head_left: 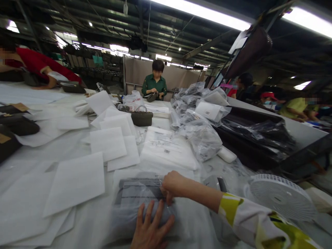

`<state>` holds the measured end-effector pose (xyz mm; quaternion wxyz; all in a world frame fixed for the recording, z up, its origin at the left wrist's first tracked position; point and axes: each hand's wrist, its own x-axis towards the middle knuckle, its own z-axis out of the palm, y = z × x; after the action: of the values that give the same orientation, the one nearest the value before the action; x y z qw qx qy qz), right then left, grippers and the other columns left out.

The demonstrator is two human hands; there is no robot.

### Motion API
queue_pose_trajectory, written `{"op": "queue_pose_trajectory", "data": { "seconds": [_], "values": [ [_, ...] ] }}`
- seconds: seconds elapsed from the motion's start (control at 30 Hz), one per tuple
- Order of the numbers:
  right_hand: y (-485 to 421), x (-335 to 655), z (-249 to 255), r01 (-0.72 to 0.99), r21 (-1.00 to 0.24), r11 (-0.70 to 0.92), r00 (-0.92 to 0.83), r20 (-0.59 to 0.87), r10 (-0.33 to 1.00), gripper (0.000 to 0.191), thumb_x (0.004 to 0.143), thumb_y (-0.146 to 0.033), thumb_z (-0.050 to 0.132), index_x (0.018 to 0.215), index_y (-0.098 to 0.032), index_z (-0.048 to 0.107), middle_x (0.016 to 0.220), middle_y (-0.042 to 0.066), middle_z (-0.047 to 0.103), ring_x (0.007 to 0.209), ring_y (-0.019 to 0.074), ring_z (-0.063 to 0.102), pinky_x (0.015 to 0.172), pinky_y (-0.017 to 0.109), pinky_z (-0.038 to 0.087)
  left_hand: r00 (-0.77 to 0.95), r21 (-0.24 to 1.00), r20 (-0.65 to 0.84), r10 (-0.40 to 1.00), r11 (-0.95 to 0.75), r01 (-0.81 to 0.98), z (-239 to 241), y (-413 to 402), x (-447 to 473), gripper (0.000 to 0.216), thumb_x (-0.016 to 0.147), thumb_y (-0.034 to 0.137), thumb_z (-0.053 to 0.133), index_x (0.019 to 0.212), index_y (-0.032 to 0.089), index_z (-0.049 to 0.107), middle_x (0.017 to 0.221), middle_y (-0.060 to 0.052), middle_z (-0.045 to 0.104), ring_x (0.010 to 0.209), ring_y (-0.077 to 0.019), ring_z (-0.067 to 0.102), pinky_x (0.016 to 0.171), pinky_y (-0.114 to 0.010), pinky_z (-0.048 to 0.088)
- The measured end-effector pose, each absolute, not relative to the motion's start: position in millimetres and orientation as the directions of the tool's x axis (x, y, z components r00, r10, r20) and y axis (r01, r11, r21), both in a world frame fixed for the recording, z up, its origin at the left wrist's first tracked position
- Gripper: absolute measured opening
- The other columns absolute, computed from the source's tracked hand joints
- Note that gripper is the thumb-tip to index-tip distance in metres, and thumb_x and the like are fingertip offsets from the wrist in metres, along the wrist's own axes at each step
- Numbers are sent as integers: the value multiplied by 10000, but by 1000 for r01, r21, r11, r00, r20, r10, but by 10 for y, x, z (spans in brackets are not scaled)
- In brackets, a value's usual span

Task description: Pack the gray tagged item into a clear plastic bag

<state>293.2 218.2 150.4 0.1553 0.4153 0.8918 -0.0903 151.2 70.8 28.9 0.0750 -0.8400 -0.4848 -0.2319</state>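
The bagged grey item (140,204) lies at the bottom centre of the frame on the white table (52,148), wrapped in clear plastic, and both our hands are on it. Our left hand (151,230) lies flat with fingers spread across its near end, which seems meant to keep the slippery plastic from sliding; our right hand (172,185), reaching in from the lower right in a yellow-patterned sleeve (249,214), has its fingers curled and pinched together on the plastic at the bag's upper right edge, likely to hold the film taut. Just above the bag lies a stack of flat printed poly bags (168,150), and to the left white foam sheets (75,181) are spread within easy reach. A white fan (281,195) sits at lower right, and filled bags (201,114) are heaped right of centre. A dark handbag (141,117) stands mid-table. At the far end a person in green (155,84) handles something dark.
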Motion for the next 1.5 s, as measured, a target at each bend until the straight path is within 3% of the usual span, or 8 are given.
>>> {"op": "queue_pose_trajectory", "data": {
  "seconds": [0.1, 0.2, 0.43, 0.6, 0.77, 0.97, 1.23, 1.5],
  "values": [
    [2255, 3069, 1600, 861, -13, 509, -493, -270, 827, 316, 477, -365, 882, 564, -176, 645, 592, 63, 675, 653, 267, 664, 626, 314, 480, 426, 103, 462, 778, -524, 845, 261, 715, 1516, 921, 552, 592, 815, 1348, 520, 358, 1452, -24, 440, 1266, -393, 387, 1042, -637, 192],
    [1995, 3099, 1702, 908, -71, 413, -419, -128, 899, 157, 829, -318, 649, 859, -164, 668, 826, 83, 716, 795, 230, 671, 710, 302, 495, 428, 101, 463, 776, -526, 844, 228, 731, 1520, 934, 552, 625, 800, 1359, 518, 341, 1469, -38, 413, 1265, -402, 381, 1036, -650, 183],
    [1173, 2935, 969, 673, -578, 461, -397, 243, 885, 356, 971, -343, 354, 1258, -224, 528, 1283, 76, 599, 1226, 214, 524, 1033, 380, 453, 539, 4, 477, 694, -615, 789, 379, 808, 1399, 768, 721, 704, 605, 1391, 449, 330, 1438, -53, 439, 1276, -376, 374, 1026, -601, 233],
    [1170, 2972, 617, 712, -507, 486, -392, 287, 874, 437, 964, -333, 362, 1392, -250, 392, 1425, 78, 471, 1338, 246, 398, 1104, 481, 363, 516, 21, 449, 730, -586, 810, 671, 910, 820, 809, 746, 495, 713, 1426, 395, 287, 1464, -78, 406, 1278, -343, 389, 1056, -601, 203],
    [1195, 2995, 668, 719, -427, 548, -437, 336, 834, 486, 937, -331, 453, 1407, -248, 362, 1444, 94, 445, 1349, 267, 377, 1093, 483, 375, 26, 549, 143, 989, -101, 829, 751, 994, 15, 855, 617, 409, 803, 1350, 192, 422, 1151, -108, 614, 1057, -309, 536, 936, -467, 395],
    [1197, 2985, 637, 719, -396, 572, -439, 379, 815, 479, 927, -329, 490, 1386, -249, 378, 1421, 95, 469, 1342, 264, 391, 1075, 486, 402, 71, 902, -136, 988, 94, 421, 743, 1026, -211, 318, 714, 473, 667, 676, 187, 535, 660, 26, 573, 697, -184, 539, 638, -264, 372],
    [1247, 2922, 623, 711, -379, 592, -425, 438, 792, 376, 925, -277, 499, 1300, -254, 488, 1244, 74, 629, 1165, 229, 582, 1004, 418, 498, -149, 942, -153, 977, 190, 276, 325, 1133, -38, 492, 792, 672, 440, 625, 211, 415, 568, 60, 381, 566, -127, 399, 543, -237, 322],
    [1244, 2982, 697, 669, -36, 743, -681, 372, 631, 413, 901, -291, 533, 1310, -343, 514, 1378, 106, 520, 1260, 302, 490, 940, 534, 513, -257, 867, -2, 966, 130, 481, 348, 1142, -120, 408, 825, 545, 520, 623, 191, 535, 587, 24, 522, 605, -175, 521, 603, -283, 399]
  ]
}}
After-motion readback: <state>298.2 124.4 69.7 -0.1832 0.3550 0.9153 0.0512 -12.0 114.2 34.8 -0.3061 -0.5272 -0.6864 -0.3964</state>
